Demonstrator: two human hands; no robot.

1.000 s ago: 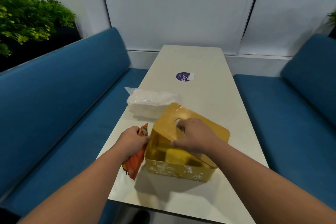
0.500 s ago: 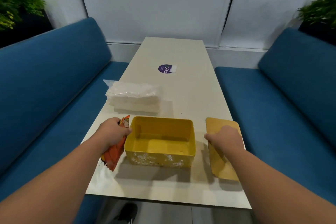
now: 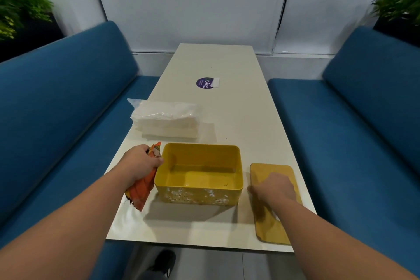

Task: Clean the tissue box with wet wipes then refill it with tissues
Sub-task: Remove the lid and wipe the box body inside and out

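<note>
The yellow tissue box (image 3: 197, 196) stands open and empty near the table's front edge, and white specks cover its front wall. Its flat yellow lid (image 3: 271, 229) lies on the table to the right of it. My right hand (image 3: 273, 186) rests on top of the lid, knuckles up, fingertips hidden. My left hand (image 3: 139, 163) grips an orange wet wipes pack (image 3: 142, 191) against the box's left wall, the thumb touching the rim. Behind the box lies a clear-wrapped stack of white tissues (image 3: 166, 118).
The long cream table (image 3: 227, 109) carries a round purple sticker (image 3: 205, 83) further back. Blue sofas run along the left side (image 3: 68, 102) and the right side (image 3: 352, 120). Green plants stand in both far corners. My shoe (image 3: 162, 261) shows under the front edge.
My right hand lifted the lid off the box and laid it flat on the table to the right. The left hand stayed at the box's left side with the wipes pack.
</note>
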